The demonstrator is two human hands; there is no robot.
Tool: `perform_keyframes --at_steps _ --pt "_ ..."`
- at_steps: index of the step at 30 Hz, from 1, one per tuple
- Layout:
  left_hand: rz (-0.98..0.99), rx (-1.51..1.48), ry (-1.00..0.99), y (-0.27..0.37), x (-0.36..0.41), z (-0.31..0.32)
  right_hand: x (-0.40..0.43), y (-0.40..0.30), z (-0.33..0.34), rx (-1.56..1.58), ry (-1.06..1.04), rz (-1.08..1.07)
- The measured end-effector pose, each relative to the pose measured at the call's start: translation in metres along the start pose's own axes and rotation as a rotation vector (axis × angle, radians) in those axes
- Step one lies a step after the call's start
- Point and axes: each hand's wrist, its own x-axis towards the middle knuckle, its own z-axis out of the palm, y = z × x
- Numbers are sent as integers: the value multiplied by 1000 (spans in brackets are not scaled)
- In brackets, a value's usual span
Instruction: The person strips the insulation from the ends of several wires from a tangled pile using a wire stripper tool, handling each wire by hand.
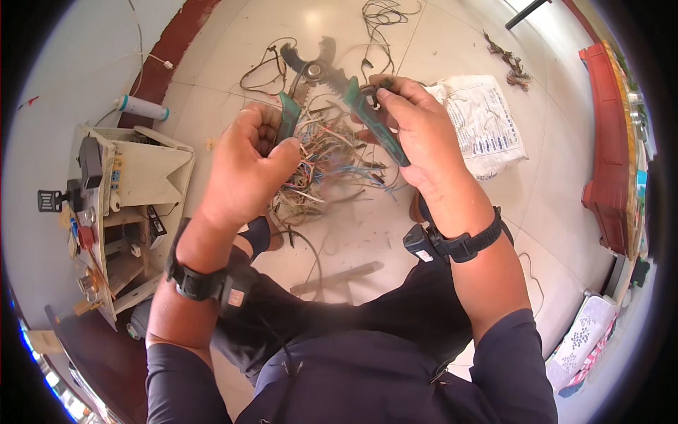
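Observation:
A ratchet cable cutter [313, 70] with green handles is held up in front of me, its curved jaws apart and pointing away. My left hand [249, 153] is closed around the left green handle [288, 115]. The right green handle [377, 124] lies along the palm of my right hand [424, 127]. Between the thumb and fingers of that hand is a small dark piece [385, 85], too unclear to name. Below the cutter, a tangled heap of cut wires [323, 153] in several colours lies on the tiled floor, partly hidden by my hands.
A white woven sack [484, 124] bearing print lies to the right. Dark cables [384, 16] lie coiled farther off, and a wire bundle [511, 63] at the far right. A wooden strip [339, 278] is near my feet. A cabinet [151, 175] stands left, red furniture [609, 148] right.

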Motion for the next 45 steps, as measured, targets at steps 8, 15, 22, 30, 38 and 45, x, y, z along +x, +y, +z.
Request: perform_keyframes --at_steps 8,15,22,30,38,45 --pt "36 -473 7 -22 -25 30 13 25 23 11 -11 -15" --pt "-92 -1036 -186 -33 -20 27 17 39 53 13 12 63" --pt "-75 -1150 -294 -32 -22 13 19 44 64 -22 -41 48" --pt "-116 -101 -113 -42 -29 -13 26 35 44 8 -108 -10" --pt "92 468 -37 -64 -25 -6 25 26 33 -21 -166 -40" --pt "68 420 -110 -64 -26 -5 22 21 32 -63 -163 -98"
